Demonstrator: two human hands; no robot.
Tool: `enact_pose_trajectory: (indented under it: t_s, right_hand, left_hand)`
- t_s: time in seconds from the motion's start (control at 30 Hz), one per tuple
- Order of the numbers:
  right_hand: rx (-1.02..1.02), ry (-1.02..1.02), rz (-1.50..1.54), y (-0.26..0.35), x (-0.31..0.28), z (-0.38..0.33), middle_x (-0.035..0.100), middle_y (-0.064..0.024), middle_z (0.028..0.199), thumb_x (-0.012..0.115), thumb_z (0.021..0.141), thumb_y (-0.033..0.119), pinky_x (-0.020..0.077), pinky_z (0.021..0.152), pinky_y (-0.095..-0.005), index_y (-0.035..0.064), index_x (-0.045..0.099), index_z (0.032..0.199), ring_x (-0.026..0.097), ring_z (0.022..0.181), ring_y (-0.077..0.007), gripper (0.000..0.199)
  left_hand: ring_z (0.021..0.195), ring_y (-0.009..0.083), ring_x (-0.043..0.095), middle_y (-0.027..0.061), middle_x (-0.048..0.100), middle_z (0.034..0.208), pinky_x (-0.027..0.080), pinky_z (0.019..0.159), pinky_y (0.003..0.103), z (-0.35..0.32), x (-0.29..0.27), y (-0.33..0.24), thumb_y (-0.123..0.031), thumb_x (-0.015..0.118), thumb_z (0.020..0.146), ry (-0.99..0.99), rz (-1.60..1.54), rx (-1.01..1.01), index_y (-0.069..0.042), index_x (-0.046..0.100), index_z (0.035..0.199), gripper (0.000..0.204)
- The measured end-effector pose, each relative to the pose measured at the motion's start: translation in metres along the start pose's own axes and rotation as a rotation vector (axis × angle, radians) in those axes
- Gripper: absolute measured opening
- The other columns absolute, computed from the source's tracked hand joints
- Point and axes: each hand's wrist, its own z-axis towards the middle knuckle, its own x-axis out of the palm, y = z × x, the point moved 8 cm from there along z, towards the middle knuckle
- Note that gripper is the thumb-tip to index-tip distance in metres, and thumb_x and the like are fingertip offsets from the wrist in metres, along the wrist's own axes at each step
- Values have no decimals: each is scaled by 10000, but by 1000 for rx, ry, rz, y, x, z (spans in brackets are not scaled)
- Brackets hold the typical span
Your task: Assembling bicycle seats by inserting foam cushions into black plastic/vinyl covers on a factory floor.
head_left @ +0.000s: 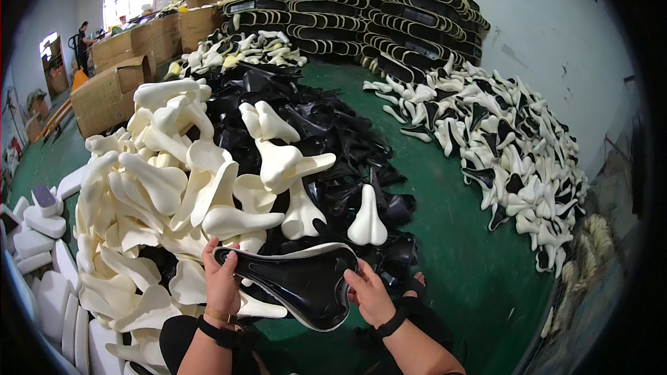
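Observation:
Between my two hands is a bicycle saddle, its glossy black hollow underside toward me and a thin white foam rim around it. My left hand grips its narrow nose, thumb on the black side. On the right, my right hand pinches the edge of the wide end. Just beyond the saddle, a white foam saddle pad lies on a heap of black saddle shells. Cream foam saddle pads are piled high beside my left hand.
Another pile of white and black saddle pieces runs along the right wall. White foam blocks lie at the far left. Cardboard boxes and tall stacks of black, cream-edged pieces stand behind. A person is far back left; green floor separates the piles.

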Motion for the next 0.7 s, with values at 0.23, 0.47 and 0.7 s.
enact_pose_trajectory:
  t_s: [0.23, 0.47, 0.7]
  right_hand:
    - [28, 6, -13, 3, -7, -1, 584, 48, 987, 646, 922, 309, 467, 670, -194, 97, 497, 1238, 562, 860, -32, 408]
    - [-6, 55, -36, 9, -2, -5, 606, 6, 1015, 693, 887, 304, 478, 676, -205, 74, 481, 1202, 579, 858, -60, 444]
    - [-2, -61, -26, 23, -22, -5, 579, 41, 959, 702, 877, 317, 435, 617, -173, 98, 509, 1130, 561, 815, -30, 386]
  left_hand:
    - [959, 213, 612, 127, 564, 1211, 537, 787, 406, -3, 3, 6, -72, 512, 959, 10, -35, -10, -151, 264, 1383, 497]
    - [990, 243, 613, 123, 566, 1181, 529, 836, 411, 3, 2, 29, -108, 527, 966, 151, -276, -160, -136, 339, 1322, 404]
    - [907, 255, 671, 96, 649, 1085, 581, 721, 452, -40, 39, 49, -177, 584, 944, 308, -44, -319, -102, 417, 1285, 387]
